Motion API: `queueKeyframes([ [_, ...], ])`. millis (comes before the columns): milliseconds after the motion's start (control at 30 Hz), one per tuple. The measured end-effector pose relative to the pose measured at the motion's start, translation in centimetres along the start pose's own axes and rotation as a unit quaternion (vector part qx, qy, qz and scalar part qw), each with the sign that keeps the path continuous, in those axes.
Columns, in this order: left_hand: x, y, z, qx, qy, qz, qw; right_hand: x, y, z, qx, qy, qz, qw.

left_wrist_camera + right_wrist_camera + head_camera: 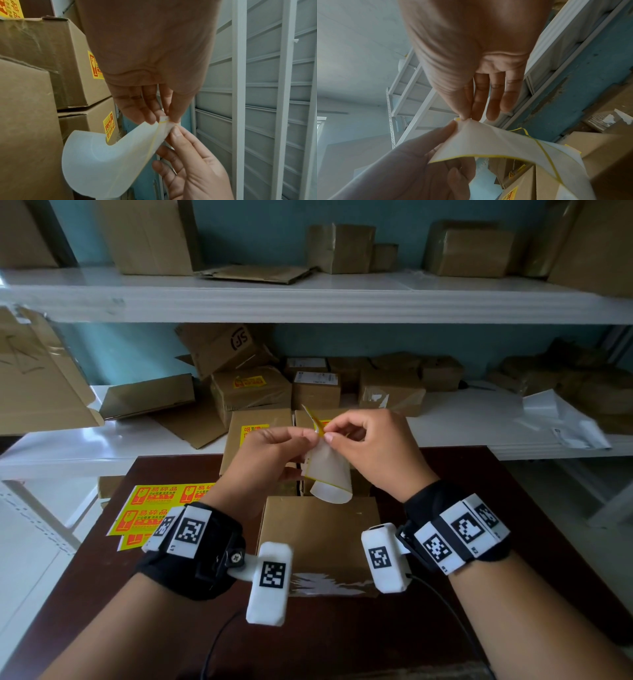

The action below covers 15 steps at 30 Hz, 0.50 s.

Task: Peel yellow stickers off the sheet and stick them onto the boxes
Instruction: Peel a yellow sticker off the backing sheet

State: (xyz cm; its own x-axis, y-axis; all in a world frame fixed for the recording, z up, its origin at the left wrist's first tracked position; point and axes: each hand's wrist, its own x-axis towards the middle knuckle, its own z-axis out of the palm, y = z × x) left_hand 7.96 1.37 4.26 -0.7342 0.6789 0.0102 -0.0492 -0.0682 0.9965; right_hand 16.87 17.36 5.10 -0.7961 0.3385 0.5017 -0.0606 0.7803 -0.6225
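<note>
Both hands hold a small curled piece of sticker sheet (pixel 329 474) in the air above a plain cardboard box (pixel 318 537) on the dark table. Its white back faces me, with thin yellow edges. My left hand (pixel 274 451) pinches the upper corner of the sheet (pixel 109 159). My right hand (pixel 346 433) pinches at the same corner, where a yellow sticker edge (pixel 318 424) lifts away. The right wrist view has the sheet (pixel 496 143) bending between the fingers (pixel 477 108). A larger sheet of yellow stickers (pixel 152 508) lies flat at the table's left.
Two boxes (pixel 255 436) with yellow stickers stand behind the hands. White shelves (pixel 308 299) beyond hold several cardboard boxes, one (pixel 251 386) stickered. A plastic bag (pixel 561 419) lies on the lower shelf at right. Wrist camera cables trail toward me.
</note>
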Motion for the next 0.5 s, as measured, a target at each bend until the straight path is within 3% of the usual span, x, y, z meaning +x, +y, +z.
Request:
queueKeyframes([
  [500, 0.17, -0.38, -0.37, 0.022, -0.014, 0.011, 1.0, -0.17, -0.23, 0.01, -0.006, -0.015, -0.006, 1.0],
])
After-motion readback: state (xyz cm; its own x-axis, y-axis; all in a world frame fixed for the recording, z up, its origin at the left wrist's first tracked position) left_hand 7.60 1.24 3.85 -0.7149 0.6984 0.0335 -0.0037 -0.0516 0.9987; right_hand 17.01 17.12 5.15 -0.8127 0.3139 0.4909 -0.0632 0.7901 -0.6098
